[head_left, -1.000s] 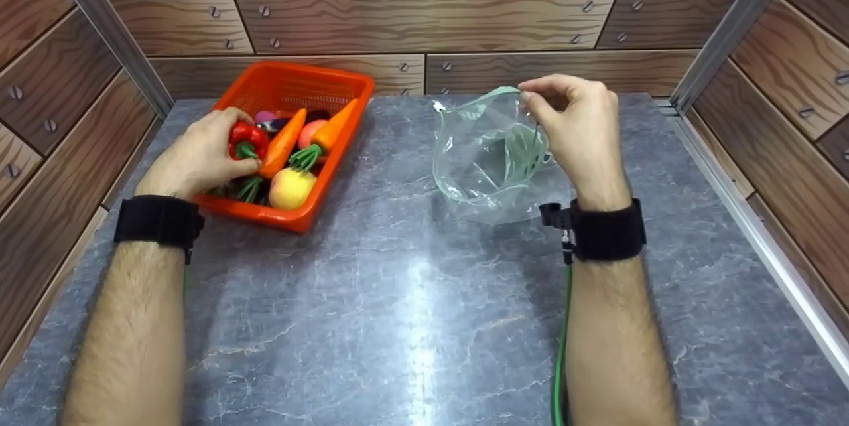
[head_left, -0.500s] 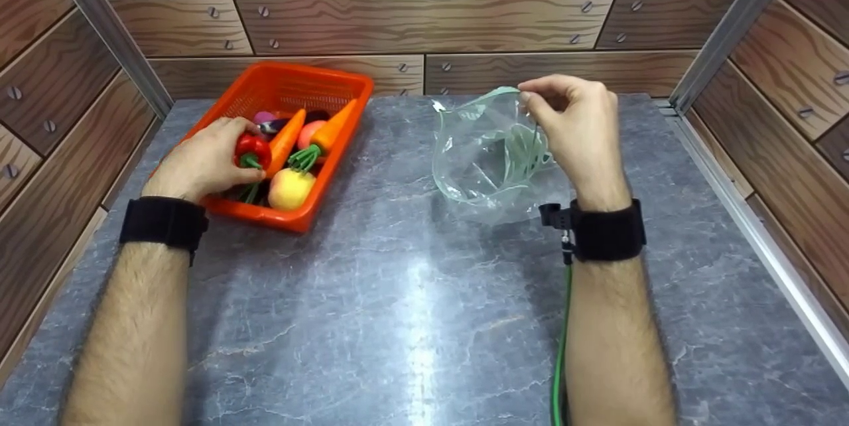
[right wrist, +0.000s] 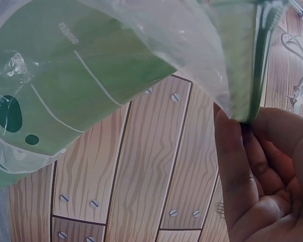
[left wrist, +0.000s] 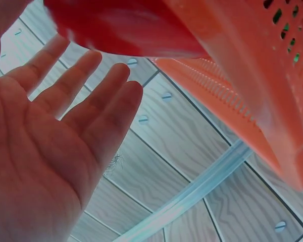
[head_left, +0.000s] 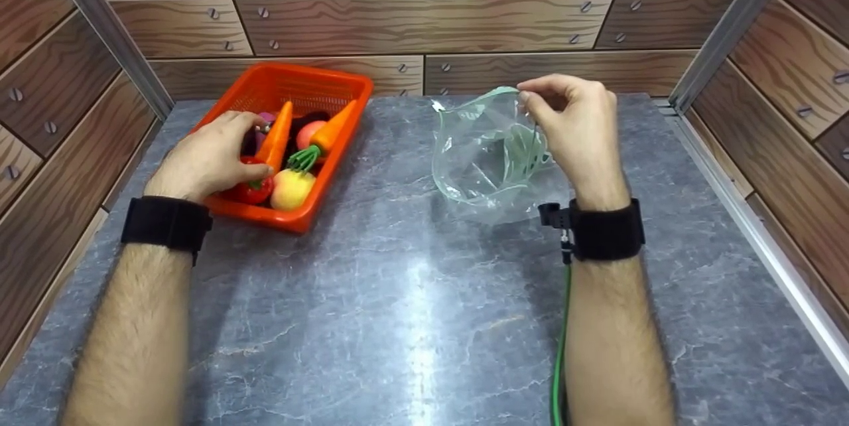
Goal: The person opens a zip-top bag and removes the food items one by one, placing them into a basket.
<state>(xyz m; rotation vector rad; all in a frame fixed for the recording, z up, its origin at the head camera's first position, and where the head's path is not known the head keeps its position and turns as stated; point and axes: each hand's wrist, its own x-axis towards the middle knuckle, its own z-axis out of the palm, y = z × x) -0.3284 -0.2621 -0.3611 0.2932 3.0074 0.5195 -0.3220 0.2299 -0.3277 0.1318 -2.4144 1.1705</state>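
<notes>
My left hand (head_left: 205, 157) is over the near left part of an orange basket (head_left: 335, 204), thumb at a red bell pepper (head_left: 255, 190). In the left wrist view its fingers (left wrist: 98, 101) stretch out loosely, not curled round the pepper, whose red underside shows above them. Beside the hand lie a carrot (head_left: 277, 137) and a yellow-red apple (head_left: 292, 188). My right hand (head_left: 580, 134) pinches the rim of a clear zip bag (head_left: 487, 204) between thumb and fingers. The bag's mouth gapes; the right wrist view shows its green printed panel (right wrist: 91, 65).
Also in the basket are a second carrot (head_left: 337, 127), a pinkish round fruit (head_left: 308, 133) and dark purple pieces partly hidden by my hand. Grey marbled tabletop (head_left: 371, 293) lies between basket and bag. Wood-patterned walls (head_left: 424, 21) enclose the back and sides.
The red pepper, earlier between my left thumb and fingers, now sits lower and nearer the basket's front. The carrot next to it has shifted slightly. My right hand and the bag stay still.
</notes>
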